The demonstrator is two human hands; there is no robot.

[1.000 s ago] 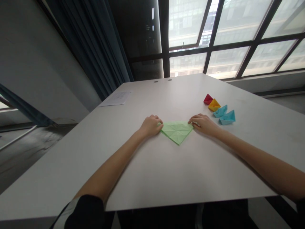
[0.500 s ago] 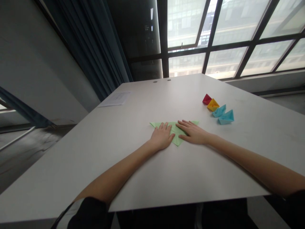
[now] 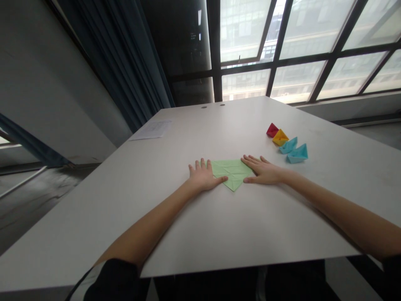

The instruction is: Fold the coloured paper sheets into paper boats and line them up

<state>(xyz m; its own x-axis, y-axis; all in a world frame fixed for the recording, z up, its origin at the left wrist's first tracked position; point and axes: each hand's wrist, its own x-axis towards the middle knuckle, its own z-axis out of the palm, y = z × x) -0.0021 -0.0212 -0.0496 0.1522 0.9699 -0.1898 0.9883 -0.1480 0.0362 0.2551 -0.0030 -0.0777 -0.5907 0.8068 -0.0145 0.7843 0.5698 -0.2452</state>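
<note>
A light green sheet of paper (image 3: 231, 169), folded to a triangle with its point toward me, lies flat on the white table. Crease lines cross its surface. My left hand (image 3: 203, 175) rests spread over the paper's left corner, the thumb reaching across toward the lower point. On the other side, my right hand (image 3: 263, 170) lies flat over the right corner with its fingers stretched out. Both hidden corners are under the palms and fingers.
Right of my hands stand several folded paper boats: a red boat (image 3: 272, 130), a yellow boat (image 3: 280, 137), a blue boat (image 3: 288, 145) and another blue boat (image 3: 297, 154). A printed sheet (image 3: 151, 130) lies at the table's (image 3: 175, 242) left edge. Windows and a curtain rise behind.
My hands have slid apart over the green paper, the left one leftward and the right one rightward. More of the paper's creased middle shows. The boats have stayed put.
</note>
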